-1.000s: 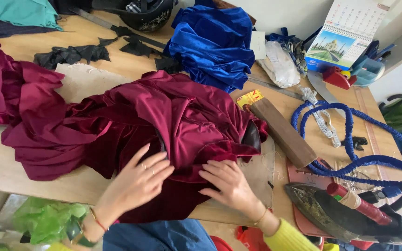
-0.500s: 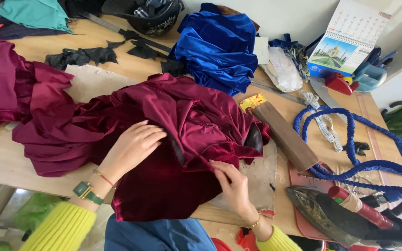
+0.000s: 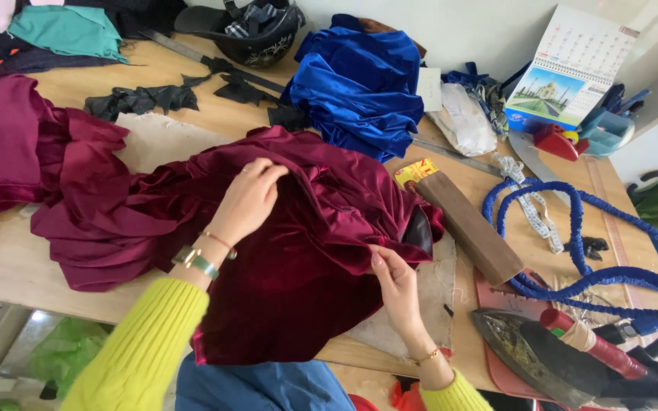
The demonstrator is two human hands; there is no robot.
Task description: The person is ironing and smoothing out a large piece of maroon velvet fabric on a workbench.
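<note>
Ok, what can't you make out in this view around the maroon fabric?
Head view only:
- Left hand fingertips: tucked into a fold of maroon velvet.
- Black piece: mostly hidden under the velvet.
- Iron: cut off by the bottom edge.
- Right hand grip: thumb hidden.

The maroon velvet cloth (image 3: 283, 251) covers much of the worktop (image 3: 9, 274) and runs off the left edge of the picture. The left hand's fingers (image 3: 272, 173) curl into a fold of that cloth, their tips hidden. Right of the cloth, the iron (image 3: 565, 358) is cut off by the bottom edge. Beyond the cloth, the helmet (image 3: 257, 30) is cropped at the top edge. The calendar (image 3: 573, 68) print is too small to read.
</note>
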